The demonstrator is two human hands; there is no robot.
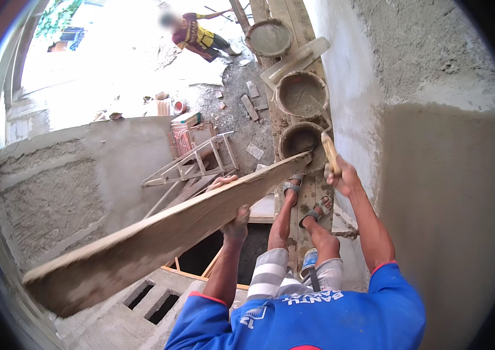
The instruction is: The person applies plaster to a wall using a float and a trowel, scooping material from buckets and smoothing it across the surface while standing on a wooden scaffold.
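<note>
My left hand [236, 224] grips a long, mud-coated wooden board [148, 239], which slants from the lower left up toward the buckets. My right hand [342, 178] is closed on a wooden-handled tool [330, 151], beside the board's far end; its working end is hard to make out. Under that end sits a mortar-caked bucket [286, 137] with dark contents. Beyond it are a bucket of grey mortar [301, 90] with a tool in it, a flat rectangular float [285, 64] and a farther bucket [268, 36].
My feet stand on planks [312, 233] beside a dark opening [206, 262]. A plastered wall [428, 204] rises at right. A low wall [55, 181], wooden ladder-like frame [195, 160] and rubble [250, 108] lie left and ahead. A person [201, 38] in a yellow-patterned top is farther off.
</note>
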